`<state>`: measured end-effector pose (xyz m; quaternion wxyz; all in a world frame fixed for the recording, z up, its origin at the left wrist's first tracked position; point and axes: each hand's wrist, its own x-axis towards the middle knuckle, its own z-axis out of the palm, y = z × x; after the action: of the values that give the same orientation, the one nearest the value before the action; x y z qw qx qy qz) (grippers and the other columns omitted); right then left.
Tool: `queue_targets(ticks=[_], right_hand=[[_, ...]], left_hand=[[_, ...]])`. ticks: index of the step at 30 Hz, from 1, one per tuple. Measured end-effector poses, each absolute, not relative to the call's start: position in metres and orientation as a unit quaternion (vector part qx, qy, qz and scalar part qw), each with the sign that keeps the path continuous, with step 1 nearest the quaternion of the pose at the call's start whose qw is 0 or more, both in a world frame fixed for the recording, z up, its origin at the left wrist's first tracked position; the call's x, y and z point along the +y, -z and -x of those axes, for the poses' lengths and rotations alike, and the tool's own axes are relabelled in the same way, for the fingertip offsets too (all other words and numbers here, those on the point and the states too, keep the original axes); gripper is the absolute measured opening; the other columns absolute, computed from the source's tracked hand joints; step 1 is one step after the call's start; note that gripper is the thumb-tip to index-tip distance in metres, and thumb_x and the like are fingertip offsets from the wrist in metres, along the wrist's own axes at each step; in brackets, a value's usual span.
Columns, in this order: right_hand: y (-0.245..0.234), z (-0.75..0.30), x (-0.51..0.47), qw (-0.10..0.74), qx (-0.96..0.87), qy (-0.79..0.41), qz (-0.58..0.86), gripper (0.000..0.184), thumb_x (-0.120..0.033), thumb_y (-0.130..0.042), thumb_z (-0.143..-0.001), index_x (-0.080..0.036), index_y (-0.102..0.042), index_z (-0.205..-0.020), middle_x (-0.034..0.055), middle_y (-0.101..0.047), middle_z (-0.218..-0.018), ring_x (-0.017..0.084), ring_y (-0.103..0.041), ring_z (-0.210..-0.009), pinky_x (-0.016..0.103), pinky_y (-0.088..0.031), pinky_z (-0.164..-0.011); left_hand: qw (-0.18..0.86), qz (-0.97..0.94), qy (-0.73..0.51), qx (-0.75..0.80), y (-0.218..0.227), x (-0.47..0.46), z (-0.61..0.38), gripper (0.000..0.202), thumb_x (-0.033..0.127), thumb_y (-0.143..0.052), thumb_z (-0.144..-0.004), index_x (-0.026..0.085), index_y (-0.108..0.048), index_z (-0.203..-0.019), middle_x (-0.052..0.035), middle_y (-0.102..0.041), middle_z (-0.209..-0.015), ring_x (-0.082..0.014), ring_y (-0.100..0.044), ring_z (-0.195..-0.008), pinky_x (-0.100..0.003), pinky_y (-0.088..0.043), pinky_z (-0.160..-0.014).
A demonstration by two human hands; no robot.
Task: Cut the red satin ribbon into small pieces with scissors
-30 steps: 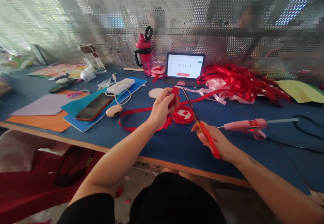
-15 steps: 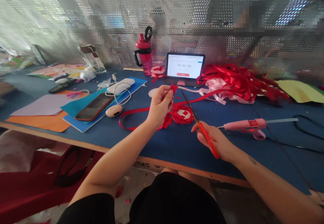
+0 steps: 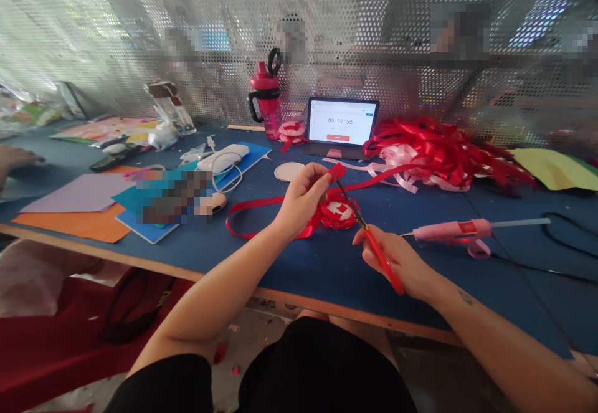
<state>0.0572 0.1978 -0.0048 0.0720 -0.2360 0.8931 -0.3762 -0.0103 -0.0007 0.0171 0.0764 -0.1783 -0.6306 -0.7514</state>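
My left hand (image 3: 304,198) pinches the end of a red ribbon (image 3: 337,169) between thumb and fingers, above the table. Closed round the red handles of a pair of scissors (image 3: 380,260) is my right hand (image 3: 397,254). Their dark blades point up and away, with the tips at the pinched ribbon; whether they cut into it I cannot tell. Below the blades lies a red ribbon rosette (image 3: 340,210) with a pale centre, partly covered by my left hand and the scissors. A loop of red ribbon (image 3: 238,213) curves out on the left.
Behind my hands stand a tablet (image 3: 343,123) showing a timer and a pink bottle (image 3: 266,101). Red and pink ribbons (image 3: 430,154) are heaped at the right. A pink glue gun (image 3: 453,230) lies near my right hand. At the far left edge another person's hand (image 3: 16,159) rests on the table.
My left hand has moved right with the ribbon end, to the scissor tips. The ribbon loop has shifted slightly right. Another person's hand has appeared at the far left.
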Motion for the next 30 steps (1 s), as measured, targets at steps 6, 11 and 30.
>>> queue_targets(ticks=[6, 11, 30], right_hand=[[0.0036, -0.0567, 0.1978, 0.077, 0.887, 0.383, 0.246, 0.037, -0.058, -0.042, -0.089, -0.021, -0.048, -0.089, -0.0020, -0.047, -0.063, 0.013, -0.043, -0.053, 0.023, -0.031, -0.050], [0.0040, -0.0570, 0.1981, 0.095, 0.867, 0.421, 0.249, 0.052, -0.068, -0.033, -0.088, -0.020, -0.050, -0.084, -0.0026, -0.044, -0.059, 0.011, -0.040, -0.051, 0.022, -0.029, -0.047], [0.0071, -0.0568, 0.1961, 0.122, 0.837, 0.485, 0.222, 0.056, -0.072, -0.032, -0.086, -0.019, -0.047, -0.076, -0.0044, -0.042, -0.050, 0.010, -0.041, -0.044, 0.022, -0.032, -0.043]], left_hand=[[0.062, 0.187, 0.744, -0.638, -0.0181, -0.0013, 0.0087, 0.014, 0.026, -0.057, -0.080, 0.017, -0.049, -0.073, 0.0059, -0.039, -0.056, -0.0032, -0.034, -0.045, -0.017, -0.027, -0.044], [0.027, 0.191, 0.749, -0.634, -0.0199, -0.0010, 0.0075, 0.015, 0.026, -0.055, -0.081, 0.018, -0.045, -0.073, 0.0045, -0.049, -0.055, -0.0026, -0.034, -0.043, -0.016, -0.025, -0.042], [0.031, 0.217, 0.749, -0.626, -0.0172, 0.0019, 0.0067, 0.014, 0.025, -0.053, -0.083, 0.017, -0.045, -0.075, -0.0002, -0.062, -0.062, -0.0017, -0.039, -0.043, -0.017, -0.029, -0.044]])
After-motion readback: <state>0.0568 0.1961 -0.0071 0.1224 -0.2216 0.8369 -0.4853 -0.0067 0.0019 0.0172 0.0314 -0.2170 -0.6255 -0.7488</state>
